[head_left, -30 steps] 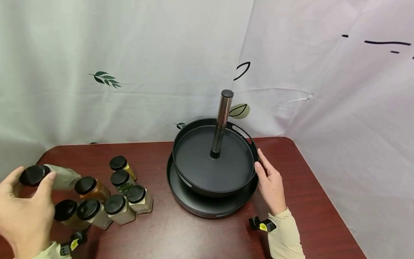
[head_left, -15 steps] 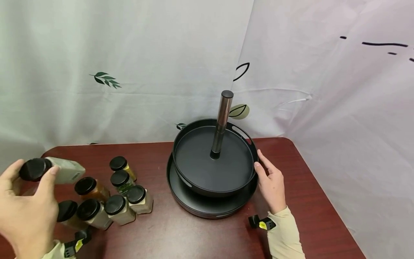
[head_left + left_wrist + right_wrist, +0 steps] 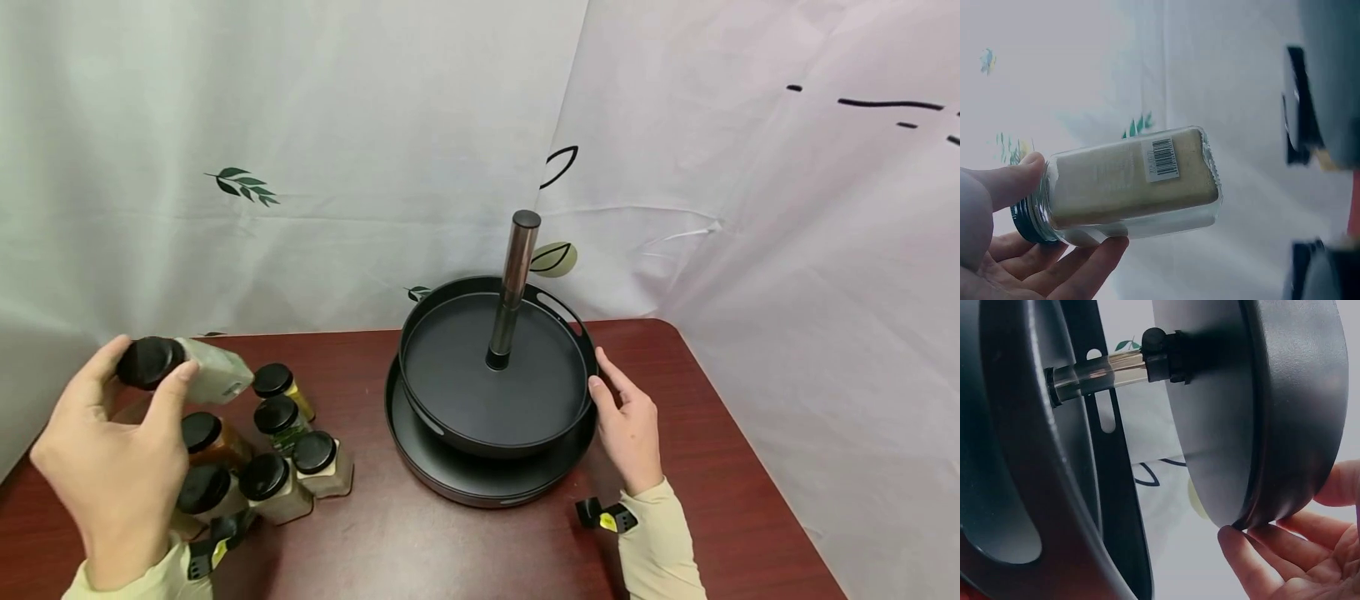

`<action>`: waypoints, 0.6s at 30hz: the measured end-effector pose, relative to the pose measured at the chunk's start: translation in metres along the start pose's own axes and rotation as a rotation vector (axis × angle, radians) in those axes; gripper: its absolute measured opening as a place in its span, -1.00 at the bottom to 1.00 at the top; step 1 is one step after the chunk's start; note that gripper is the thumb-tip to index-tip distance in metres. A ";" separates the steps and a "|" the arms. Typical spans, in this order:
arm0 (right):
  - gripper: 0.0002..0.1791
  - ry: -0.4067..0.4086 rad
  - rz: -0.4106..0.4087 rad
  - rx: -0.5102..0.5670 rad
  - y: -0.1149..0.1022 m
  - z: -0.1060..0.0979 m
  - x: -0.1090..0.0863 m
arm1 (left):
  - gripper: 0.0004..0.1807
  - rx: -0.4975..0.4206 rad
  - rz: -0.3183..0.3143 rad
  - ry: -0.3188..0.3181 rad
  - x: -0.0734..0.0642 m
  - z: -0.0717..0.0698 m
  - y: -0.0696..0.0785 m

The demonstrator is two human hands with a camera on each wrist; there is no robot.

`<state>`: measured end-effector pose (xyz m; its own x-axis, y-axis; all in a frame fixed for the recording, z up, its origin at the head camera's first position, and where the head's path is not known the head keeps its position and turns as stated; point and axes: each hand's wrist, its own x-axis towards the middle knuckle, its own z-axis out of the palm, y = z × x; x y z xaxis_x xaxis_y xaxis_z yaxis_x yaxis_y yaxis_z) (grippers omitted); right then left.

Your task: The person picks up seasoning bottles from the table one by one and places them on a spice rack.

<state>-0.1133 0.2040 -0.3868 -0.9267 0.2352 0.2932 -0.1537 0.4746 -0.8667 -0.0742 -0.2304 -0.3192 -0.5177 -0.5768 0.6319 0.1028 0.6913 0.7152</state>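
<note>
My left hand grips a glass spice jar near its black lid and holds it tilted in the air, over the group of jars. The left wrist view shows beige powder inside this jar and a barcode label. My right hand touches the outer right side of the upper tray of a black two-tier round stand. Seen from the right wrist, thumb and fingertips rest along that tray's wall and lower edge. A metal post rises from the upper tray's middle.
The lower tray stands on the reddish-brown table. Several black-lidded spice jars stand at the left, partly hidden by my left hand. A pale printed curtain hangs behind the table.
My left hand has carried the spice jar to the right and upward, over the other jars. My right hand stays at the upper tray; the stand looks unmoved.
</note>
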 end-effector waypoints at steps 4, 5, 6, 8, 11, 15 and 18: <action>-0.56 0.000 -0.031 -0.007 0.000 0.001 0.000 | -0.41 -0.048 0.025 -0.028 0.003 0.006 0.009; -0.56 0.001 -0.038 -0.009 -0.001 0.001 0.000 | -0.41 -0.063 0.025 -0.034 0.004 0.007 0.012; -0.56 0.003 -0.042 -0.011 -0.001 0.001 0.000 | -0.42 -0.073 0.025 -0.039 0.005 0.009 0.014; -0.56 0.006 -0.039 -0.015 -0.001 0.001 0.000 | -0.42 -0.076 0.031 -0.051 0.006 0.011 0.017; -0.55 0.006 -0.019 -0.021 -0.002 0.001 0.000 | -0.41 -0.082 0.042 -0.066 0.007 0.016 0.022; -0.54 0.003 0.002 -0.024 -0.003 0.000 0.000 | -0.40 -0.103 0.062 -0.079 0.006 0.022 0.028; -0.54 0.003 0.003 -0.021 -0.003 0.000 0.000 | -0.40 -0.127 0.090 -0.091 0.004 0.028 0.033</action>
<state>-0.1128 0.2025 -0.3842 -0.9262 0.2390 0.2918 -0.1436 0.4920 -0.8587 -0.0964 -0.1979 -0.3012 -0.5755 -0.4697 0.6694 0.2555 0.6743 0.6928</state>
